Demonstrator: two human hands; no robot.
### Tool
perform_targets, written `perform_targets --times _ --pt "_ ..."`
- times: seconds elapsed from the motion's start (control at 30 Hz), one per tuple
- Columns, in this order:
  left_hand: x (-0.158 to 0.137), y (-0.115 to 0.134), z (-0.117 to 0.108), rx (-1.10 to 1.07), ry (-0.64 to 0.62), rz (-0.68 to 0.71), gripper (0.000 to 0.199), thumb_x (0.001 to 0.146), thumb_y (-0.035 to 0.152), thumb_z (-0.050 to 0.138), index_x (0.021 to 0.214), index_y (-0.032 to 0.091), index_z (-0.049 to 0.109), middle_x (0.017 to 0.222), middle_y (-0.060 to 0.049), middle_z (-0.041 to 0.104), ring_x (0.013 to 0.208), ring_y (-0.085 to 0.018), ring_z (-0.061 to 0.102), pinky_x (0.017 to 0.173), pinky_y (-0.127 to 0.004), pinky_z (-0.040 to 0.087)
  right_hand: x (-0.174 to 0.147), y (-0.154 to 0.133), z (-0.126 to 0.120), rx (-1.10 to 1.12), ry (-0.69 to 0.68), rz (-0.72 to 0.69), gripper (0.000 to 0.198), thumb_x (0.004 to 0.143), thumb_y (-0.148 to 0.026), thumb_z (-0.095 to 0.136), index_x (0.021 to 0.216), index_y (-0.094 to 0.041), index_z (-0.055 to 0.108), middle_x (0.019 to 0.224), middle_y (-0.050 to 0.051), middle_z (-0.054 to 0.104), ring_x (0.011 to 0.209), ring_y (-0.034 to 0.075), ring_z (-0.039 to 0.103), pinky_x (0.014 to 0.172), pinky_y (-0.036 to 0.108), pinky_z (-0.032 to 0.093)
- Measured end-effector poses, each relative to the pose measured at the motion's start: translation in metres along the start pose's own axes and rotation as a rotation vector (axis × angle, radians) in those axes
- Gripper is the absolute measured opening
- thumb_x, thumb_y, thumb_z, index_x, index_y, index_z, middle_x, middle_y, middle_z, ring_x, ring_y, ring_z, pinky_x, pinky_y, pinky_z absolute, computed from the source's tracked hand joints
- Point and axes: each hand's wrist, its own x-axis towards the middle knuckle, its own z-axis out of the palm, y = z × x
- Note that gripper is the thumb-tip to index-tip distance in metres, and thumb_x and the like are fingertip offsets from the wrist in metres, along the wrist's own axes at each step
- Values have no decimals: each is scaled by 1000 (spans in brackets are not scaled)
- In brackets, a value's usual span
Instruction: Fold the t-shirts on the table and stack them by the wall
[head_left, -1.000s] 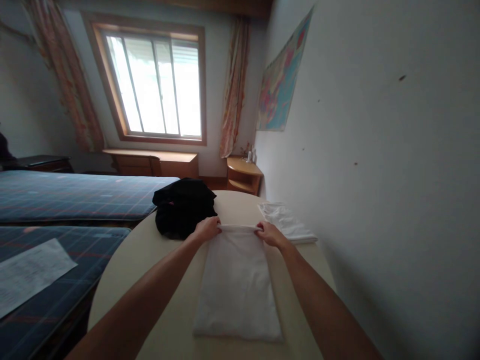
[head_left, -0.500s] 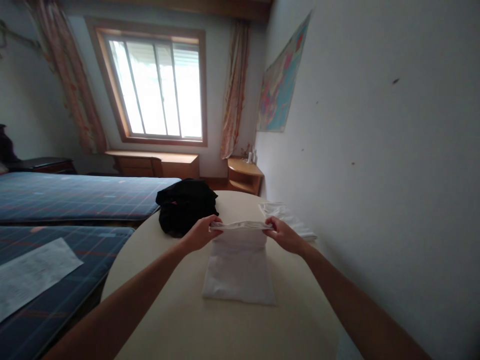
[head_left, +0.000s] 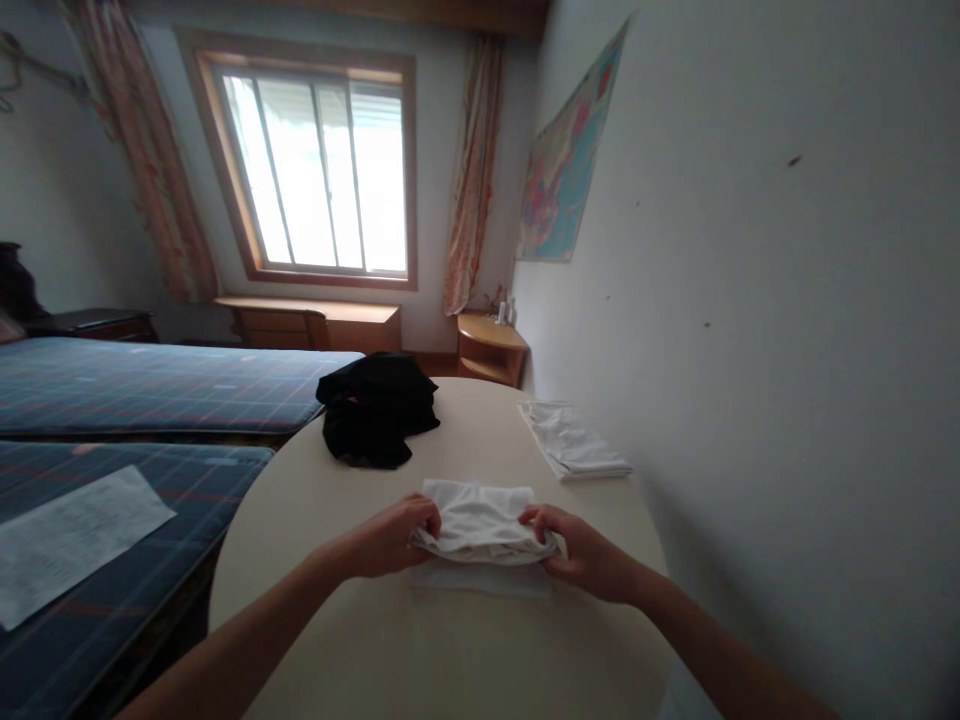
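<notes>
A white folded garment (head_left: 480, 515) lies on the cream round-ended table (head_left: 450, 660) in front of me, its upper layer doubled over toward me. My left hand (head_left: 397, 535) pinches the left corner of that layer. At the opposite corner, my right hand (head_left: 574, 545) grips the cloth between thumb and fingers. The held edge is slightly raised above the lower layer, which shows beneath it. Whether the garment is a shirt or something else, I cannot tell.
A crumpled black garment (head_left: 379, 410) sits at the table's far left. Another folded white garment (head_left: 574, 440) lies at the far right, near the wall. Plaid mattresses (head_left: 180, 385) are on the left, one bearing a paper sheet (head_left: 82, 540).
Both hands have come toward me, bringing the far edge of the white garment over its near part. The fold now covers most of the lower layer.
</notes>
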Motion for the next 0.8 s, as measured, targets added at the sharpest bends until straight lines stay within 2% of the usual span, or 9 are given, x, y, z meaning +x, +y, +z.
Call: perform_targets --times 0.1,0.17,0.3,0.37,0.43,0.53,0.63,0.7,0.8 --pt "-7 2 5 23 -37 76 17 77 14 69 88 22 59 100 -1 63 104 -18 55 91 -26 45 -9 9 12 -22 -50 17 24 66 -9 56 84 -23 49 134 11 59 132 24 49 110 42 38" --pt "-11 5 8 80 -37 119 18 77 12 69 88 23 59 101 -1 64 105 -18 56 99 -29 43 -14 15 19 -36 -69 9 26 65 -7 56 84 -23 50 138 12 55 136 24 45 111 40 37" --pt "-19 7 16 311 -22 252 22 78 8 66 91 24 59 104 -1 64 112 -20 55 120 -42 23 -19 24 27 -127 -65 -50 30 62 -5 54 85 -23 50 139 10 55 140 23 40 112 39 36" --pt "-22 9 22 445 -13 335 19 84 7 61 92 24 59 102 -2 64 114 -20 54 122 -43 20 -21 25 29 -217 -58 -98 32 60 -3 51 85 -23 50 135 8 59 139 23 41 111 39 37" --pt "-25 10 27 550 2 392 15 91 9 55 93 23 59 99 -2 64 109 -20 56 121 -43 22 -22 23 31 -303 -55 -131 33 60 -2 49 85 -23 51 130 7 63 134 22 46 110 39 37" --pt "-29 11 33 625 9 422 12 95 12 52 93 22 59 95 -3 64 98 -19 58 115 -41 33 -24 19 32 -389 -53 -164 35 61 -2 48 89 -23 55 126 6 66 124 21 54 108 38 38" --pt "-34 11 33 624 -6 396 11 91 12 55 95 21 60 95 -4 65 91 -20 60 95 -34 48 -23 12 28 -454 -57 -199 45 65 -8 53 108 -20 59 118 8 68 113 22 60 103 38 41" --pt "-34 12 31 553 13 361 15 89 17 56 103 22 61 94 -4 66 87 -20 62 82 -31 51 -18 4 22 -483 -56 -216 48 71 -16 59 119 -19 58 110 8 71 103 23 64 98 38 42" --pt "-20 17 27 374 140 207 18 95 24 50 109 24 61 87 -1 69 75 -17 65 72 -28 51 1 -13 17 -508 2 -201 25 87 -31 59 108 -21 65 91 4 73 87 21 67 92 38 43"
